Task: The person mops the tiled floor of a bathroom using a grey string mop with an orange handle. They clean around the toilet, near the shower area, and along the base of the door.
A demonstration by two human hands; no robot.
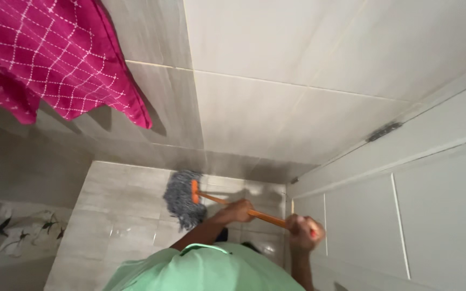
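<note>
Mop (183, 198) head, grey strands on an orange handle (233, 207), presses the tiled floor (120, 215) at the base of the wall (276, 91). Left hand (238, 211) grips mid-handle for downward pressure; right hand (304, 233) clasps the upper end for steering. A magenta cloth (55, 54) hangs above.
</note>
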